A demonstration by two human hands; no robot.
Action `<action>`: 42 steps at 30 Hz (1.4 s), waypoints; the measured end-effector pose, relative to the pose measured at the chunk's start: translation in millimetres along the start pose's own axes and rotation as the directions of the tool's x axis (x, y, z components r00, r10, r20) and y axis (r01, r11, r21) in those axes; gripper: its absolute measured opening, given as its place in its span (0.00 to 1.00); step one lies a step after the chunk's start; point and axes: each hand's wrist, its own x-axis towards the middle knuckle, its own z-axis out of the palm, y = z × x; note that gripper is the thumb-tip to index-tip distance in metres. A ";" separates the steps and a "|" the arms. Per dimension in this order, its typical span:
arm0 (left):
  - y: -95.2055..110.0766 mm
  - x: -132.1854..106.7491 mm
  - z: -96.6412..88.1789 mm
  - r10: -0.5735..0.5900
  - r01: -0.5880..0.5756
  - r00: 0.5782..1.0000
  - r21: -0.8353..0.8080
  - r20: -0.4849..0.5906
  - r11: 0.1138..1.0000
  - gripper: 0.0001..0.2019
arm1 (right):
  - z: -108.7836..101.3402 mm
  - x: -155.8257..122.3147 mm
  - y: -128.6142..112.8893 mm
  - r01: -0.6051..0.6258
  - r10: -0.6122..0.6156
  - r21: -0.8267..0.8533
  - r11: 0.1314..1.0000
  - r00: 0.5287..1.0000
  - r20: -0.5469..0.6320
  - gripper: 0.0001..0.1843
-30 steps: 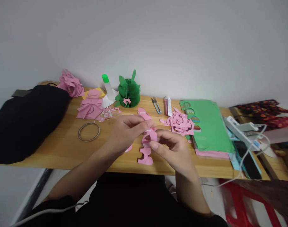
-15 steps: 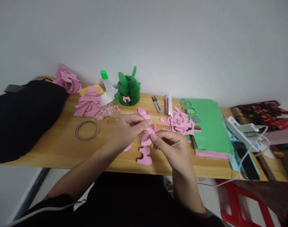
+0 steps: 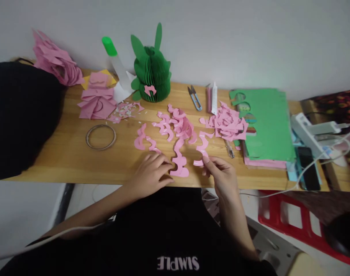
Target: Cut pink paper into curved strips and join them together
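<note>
My left hand (image 3: pixel 151 173) lies near the table's front edge, fingers stretched flat, its fingertips touching a wavy pink paper cut-out (image 3: pixel 180 159). My right hand (image 3: pixel 221 174) is beside it, thumb and fingers pinched on the lower end of another wavy pink cut-out (image 3: pixel 203 147). Several more pink wavy cut-outs (image 3: pixel 175 124) lie spread just beyond both hands on the wooden table (image 3: pixel 71 157).
At the back stand a green honeycomb paper figure (image 3: pixel 152 73) and a green-capped glue bottle (image 3: pixel 115 63), with snips (image 3: pixel 194 96) to their right. A pile of pink scraps (image 3: pixel 228 123), green card sheets (image 3: pixel 264 122), a power strip (image 3: pixel 307 132) and a phone (image 3: pixel 308 168) lie right. A thin ring (image 3: pixel 101 137) and a black bag (image 3: pixel 17 115) lie left.
Both hands have come down from mid-air to the table's front edge, and the pink cut-outs they held now lie spread on the table. The view has tilted downward and closer.
</note>
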 end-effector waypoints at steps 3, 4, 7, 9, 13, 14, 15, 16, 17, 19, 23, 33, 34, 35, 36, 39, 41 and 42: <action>7.3 1.4 6.7 0.006 -0.006 1.000 0.041 -0.018 0.999 0.07 | -0.3 -2.4 5.0 -0.023 0.023 0.020 1.000 0.999 -0.026 0.17; 8.6 2.1 6.8 0.009 -0.009 1.000 0.028 -0.028 1.000 0.07 | -0.6 -2.7 5.3 -0.027 0.028 0.028 0.999 0.999 -0.027 0.18; 11.4 2.3 -0.1 -0.015 0.011 0.999 -0.122 -0.032 0.992 0.06 | -2.3 -3.4 2.7 -0.027 0.028 0.035 0.999 1.000 -0.006 0.18; 14.1 1.5 -10.1 -0.071 0.072 0.997 -0.289 0.012 0.955 0.06 | -3.3 -4.1 -1.3 -0.030 0.029 0.056 0.998 0.999 0.024 0.17; 22.0 3.3 -33.1 -0.229 0.249 0.968 -0.522 0.104 0.816 0.06 | -3.2 -4.1 -11.1 -0.090 0.074 0.184 0.979 0.993 0.092 0.15; 23.6 4.8 -37.5 -0.260 0.275 0.960 -0.552 0.108 0.787 0.06 | -2.7 -3.5 -13.4 -0.119 0.097 0.224 0.967 0.990 0.107 0.15; 24.9 6.6 -41.2 -0.283 0.288 0.954 -0.576 0.100 0.765 0.05 | -2.1 -2.5 -15.4 -0.152 0.121 0.264 0.953 0.984 0.128 0.14; 25.6 8.5 -44.0 -0.297 0.288 0.951 -0.592 0.086 0.753 0.05 | -1.4 -1.2 -17.2 -0.189 0.146 0.298 0.936 0.976 0.161 0.14; 25.9 10.5 -46.1 -0.298 0.272 0.953 -0.602 0.059 0.751 0.05 | -0.4 0.3 -18.8 -0.227 0.165 0.326 0.917 0.964 0.208 0.14; 25.4 14.6 -49.0 -0.253 0.196 0.967 -0.592 -0.015 0.782 0.04 | 2.5 3.7 -21.5 -0.297 0.184 0.360 0.885 0.931 0.315 0.14; 24.6 23.3 -54.6 -0.089 0.024 0.987 -0.430 -0.131 0.902 0.05 | 12.9 9.3 -27.5 -0.340 0.181 0.375 0.862 0.899 0.400 0.11; 39.0 44.6 -75.1 -0.061 0.002 0.986 -0.353 -0.157 0.936 0.04 | 30.7 17.4 -52.5 -0.085 -0.014 0.380 0.921 0.968 0.251 0.12; 39.6 45.4 -75.6 -0.074 0.007 0.986 -0.405 -0.148 0.914 0.04 | 30.9 17.8 -54.2 -0.073 -0.024 0.384 0.921 0.970 0.242 0.12; 40.2 46.1 -75.9 -0.080 0.004 0.986 -0.459 -0.147 0.888 0.03 | 31.1 17.9 -55.7 -0.064 -0.030 0.385 0.921 0.972 0.234 0.12; 40.8 46.6 -76.0 -0.085 -0.003 0.985 -0.508 -0.151 0.861 0.03 | 31.3 17.9 -57.3 -0.057 -0.034 0.385 0.921 0.974 0.224 0.12; 43.1 47.2 -75.1 -0.095 -0.051 0.974 -0.604 -0.208 0.795 0.03 | 31.9 16.6 -61.7 -0.032 -0.051 0.384 0.923 0.978 0.204 0.12; 44.6 47.0 -74.2 -0.103 -0.086 0.959 -0.621 -0.262 0.779 0.03 | 31.6 14.9 -64.7 -0.011 -0.074 0.391 0.920 0.976 0.203 0.11; 45.3 46.8 -73.8 -0.099 -0.108 0.951 -0.612 -0.294 0.783 0.03 | 31.1 13.9 -66.3 0.001 -0.089 0.394 0.919 0.975 0.205 0.10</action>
